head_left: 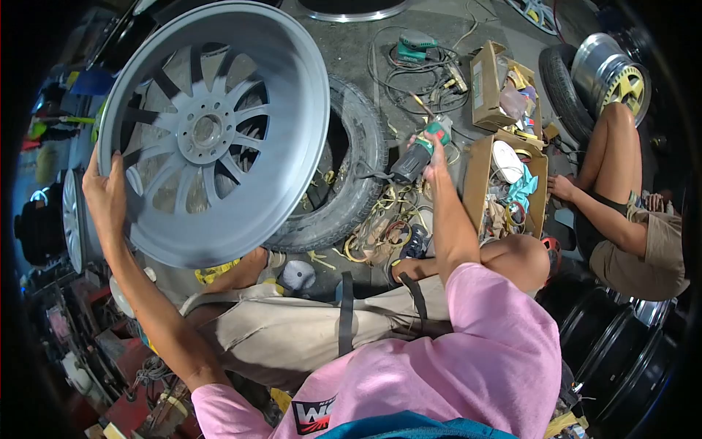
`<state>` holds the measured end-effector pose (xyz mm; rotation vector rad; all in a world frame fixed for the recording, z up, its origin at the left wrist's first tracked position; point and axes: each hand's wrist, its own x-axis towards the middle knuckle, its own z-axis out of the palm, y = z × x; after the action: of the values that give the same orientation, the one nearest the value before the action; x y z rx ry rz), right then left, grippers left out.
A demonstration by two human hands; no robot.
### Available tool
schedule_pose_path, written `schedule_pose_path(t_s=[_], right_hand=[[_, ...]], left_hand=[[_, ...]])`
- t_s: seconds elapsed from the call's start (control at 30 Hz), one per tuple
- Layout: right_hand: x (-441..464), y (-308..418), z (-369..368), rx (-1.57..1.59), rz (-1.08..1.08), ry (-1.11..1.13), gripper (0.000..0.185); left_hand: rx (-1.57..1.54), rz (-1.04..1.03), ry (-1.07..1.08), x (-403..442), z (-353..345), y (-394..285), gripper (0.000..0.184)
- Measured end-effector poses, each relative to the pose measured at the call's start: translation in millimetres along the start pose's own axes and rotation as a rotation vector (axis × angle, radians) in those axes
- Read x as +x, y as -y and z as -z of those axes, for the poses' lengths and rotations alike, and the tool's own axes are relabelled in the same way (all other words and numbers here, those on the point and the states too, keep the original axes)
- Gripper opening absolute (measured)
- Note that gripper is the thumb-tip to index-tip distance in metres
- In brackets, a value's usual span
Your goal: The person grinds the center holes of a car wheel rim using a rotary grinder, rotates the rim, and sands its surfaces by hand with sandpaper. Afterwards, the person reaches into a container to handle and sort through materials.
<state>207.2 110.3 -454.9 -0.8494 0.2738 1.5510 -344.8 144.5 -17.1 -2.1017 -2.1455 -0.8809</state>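
My left hand (pixel 107 189) grips the lower left edge of a grey multi-spoke wheel rim (pixel 281 172), thumb inside the lip. The rim is held up and tilted, its hollow side towards me. In my right hand (pixel 436 155) is a green and black die grinder (pixel 417 159), its thin tip pointing up and left, apart from the rim. A worn tyre (pixel 369 135) lies on the floor behind the rim and is partly hidden by it.
Cardboard boxes of tape and supplies (pixel 479 172) stand at right. A green sander (pixel 415 45) with tangled cords lies ahead. Masking scraps (pixel 380 219) litter the floor. Another person's hand (pixel 561 187) touches the nearer box. A gold-centred wheel (pixel 625 88) stands far right, black rims (pixel 607 340) below.
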Motion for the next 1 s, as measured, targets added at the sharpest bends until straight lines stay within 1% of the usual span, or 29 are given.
schedule_pose_path(t_s=[0.07,0.1,0.13,0.2,0.23,0.3,0.33,0.37,0.43,0.47,0.5,0.57,0.63,0.7,0.73,0.77,0.8,0.83,0.87,0.93,0.97,1.0], right_hand=[[22.4,17.5,1.6,-0.271,-0.061,0.084,0.035],[29.2,21.3,-2.8,-0.264,-0.067,0.083,0.035],[32.5,26.7,-9.6,-0.325,-0.063,0.067,0.033],[41.1,33.9,-13.2,-0.42,-0.089,0.038,0.033],[45.0,34.5,-9.4,-0.415,-0.093,0.036,0.033],[52.5,35.4,-2.4,-0.523,-0.197,0.053,0.033],[55.1,35.8,2.1,-0.597,-0.244,0.025,0.035],[59.2,36.7,5.6,-0.602,-0.252,0.027,0.035],[52.9,39.2,6.2,-0.891,-0.271,-0.073,0.04],[61.4,42.3,17.0,-0.853,-0.315,-0.057,0.046],[63.0,46.0,17.6,-0.852,-0.321,-0.059,0.046],[66.3,52.5,14.7,-1.143,-0.249,-0.112,0.047],[64.9,61.1,13.2,-1.174,-0.266,-0.11,0.043],[69.4,67.3,25.6,-1.34,-0.008,-0.17,0.04],[78.5,70.4,35.4,-1.448,0.017,-0.176,0.045],[81.9,70.4,50.4,-1.459,-0.001,-0.173,0.045],[76.6,70.5,44.1,-1.681,0.16,-0.319,0.054],[72.3,69.1,35.8,-1.892,0.337,-0.464,0.062],[64.8,68.0,30.3,-1.902,0.325,-0.45,0.062],[52.8,73.2,22.9,-2.263,0.605,-0.462,0.086],[47.5,77.8,19.2,-2.275,0.604,-0.449,0.086],[45.2,84.2,16.2,-2.221,0.616,-0.455,0.086]], left_hand=[[0.014,0.041,0.03,-1.6,0.1,-5.4,0.039],[0.013,0.018,-0.008,-1.5,-1.1,-6.3,0.039],[0.012,-0.009,-0.043,-0.7,-2.4,-7.3,0.039],[0.024,-0.004,-0.02,2.0,-0.3,0.8,0.039],[0.029,0.011,-0.007,4.6,0.9,6.9,0.04],[0.054,0.002,-0.001,9.6,2.9,16.9,0.039],[0.077,-0.006,0.001,9.2,4.1,21.5,0.039],[0.082,0.002,0.001,8.7,5.5,25.3,0.039],[0.115,0.025,0.014,9.6,6.7,26.4,0.039],[0.048,0.014,0.02,10.0,6.1,25.9,0.039],[0.051,0.017,0.025,10.4,5.0,22.8,0.039],[0.084,-0.023,0.0,7.8,4.9,15.3,0.039],[0.066,-0.002,0.018,7.5,6.5,16.9,0.037],[0.048,0.023,0.041,8.1,5.9,17.9,0.036],[0.127,-0.016,0.012,7.6,5.0,16.1,0.036],[0.206,-0.056,-0.016,6.0,4.3,14.2,0.036],[0.15,-0.013,0.007,3.9,5.0,12.1,0.038],[0.161,0.0,0.007,3.2,5.5,8.7,0.038],[0.161,0.025,0.005,1.7,4.5,4.4,0.04],[0.163,0.059,0.003,0.9,0.3,-1.1,0.044],[0.182,0.006,-0.023,-0.6,-1.8,-2.1,0.044],[0.201,-0.045,-0.052,-2.6,-3.1,-3.5,0.044]])
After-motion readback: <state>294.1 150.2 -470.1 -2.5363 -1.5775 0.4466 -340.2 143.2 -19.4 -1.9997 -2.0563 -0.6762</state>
